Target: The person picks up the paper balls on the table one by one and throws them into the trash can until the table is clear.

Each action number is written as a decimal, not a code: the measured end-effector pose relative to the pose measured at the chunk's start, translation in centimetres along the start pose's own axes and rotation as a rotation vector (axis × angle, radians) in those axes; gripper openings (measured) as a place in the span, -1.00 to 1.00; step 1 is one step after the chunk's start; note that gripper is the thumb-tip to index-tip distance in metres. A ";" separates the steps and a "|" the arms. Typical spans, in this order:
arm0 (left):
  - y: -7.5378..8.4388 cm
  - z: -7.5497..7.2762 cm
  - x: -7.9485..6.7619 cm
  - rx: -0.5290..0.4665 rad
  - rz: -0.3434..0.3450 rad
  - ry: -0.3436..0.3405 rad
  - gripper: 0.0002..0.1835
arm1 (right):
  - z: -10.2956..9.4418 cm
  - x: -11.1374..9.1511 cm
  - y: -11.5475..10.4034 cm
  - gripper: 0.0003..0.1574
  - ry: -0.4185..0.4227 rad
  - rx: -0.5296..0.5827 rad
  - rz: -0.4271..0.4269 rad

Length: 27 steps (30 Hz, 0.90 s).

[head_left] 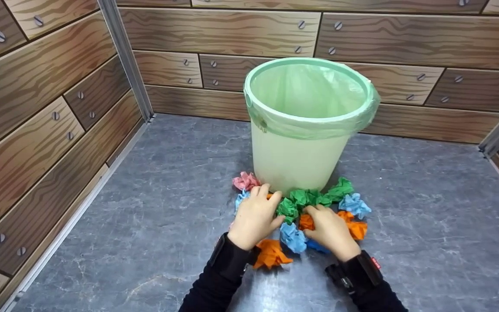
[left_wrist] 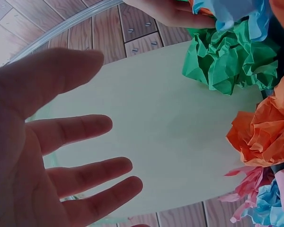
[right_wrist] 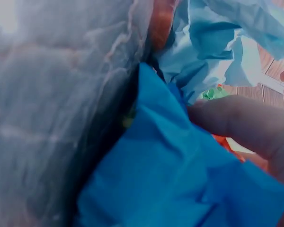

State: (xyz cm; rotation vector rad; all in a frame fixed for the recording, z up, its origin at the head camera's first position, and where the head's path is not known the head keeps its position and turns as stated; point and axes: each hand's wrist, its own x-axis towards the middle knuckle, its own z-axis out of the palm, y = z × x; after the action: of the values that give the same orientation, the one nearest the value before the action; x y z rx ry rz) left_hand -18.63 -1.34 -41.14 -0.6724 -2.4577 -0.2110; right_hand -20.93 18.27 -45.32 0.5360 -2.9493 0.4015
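Crumpled paper balls in several colours lie on the floor at the foot of a pale green bin (head_left: 297, 156). My left hand (head_left: 256, 216) is held over the left of the pile, its fingers spread and nothing in them in the left wrist view. With thumb and fingers, my right hand (head_left: 329, 227) grips an orange paper ball (head_left: 306, 222). A dark blue paper ball (right_wrist: 165, 165) lies below the right thumb, partly covered by the hand in the head view. Between the hands sit a light blue ball (head_left: 293, 238) and a green ball (head_left: 288, 209).
A green liner (head_left: 310, 86) is folded over the bin's rim. Another orange ball (head_left: 271, 253) lies by the left wrist, and a pink one (head_left: 246, 180) at the bin's left. Wood-patterned panels (head_left: 228, 32) stand around the grey floor (head_left: 145, 208).
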 end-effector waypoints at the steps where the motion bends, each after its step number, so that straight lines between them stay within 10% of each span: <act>1: 0.0 0.0 0.0 -0.003 0.000 -0.001 -0.55 | 0.0 0.0 0.0 -0.47 0.000 0.004 0.001; 27: -0.7 -0.3 -0.3 -0.037 -0.014 0.000 -0.56 | -5.4 -2.7 -1.1 -0.47 0.209 0.082 -0.037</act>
State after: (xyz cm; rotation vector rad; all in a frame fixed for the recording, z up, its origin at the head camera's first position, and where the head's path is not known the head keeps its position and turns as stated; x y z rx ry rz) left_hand -18.61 -2.13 -41.06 -0.6704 -2.4645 -0.2628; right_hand -17.67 19.70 -40.32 0.5228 -2.7283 0.5405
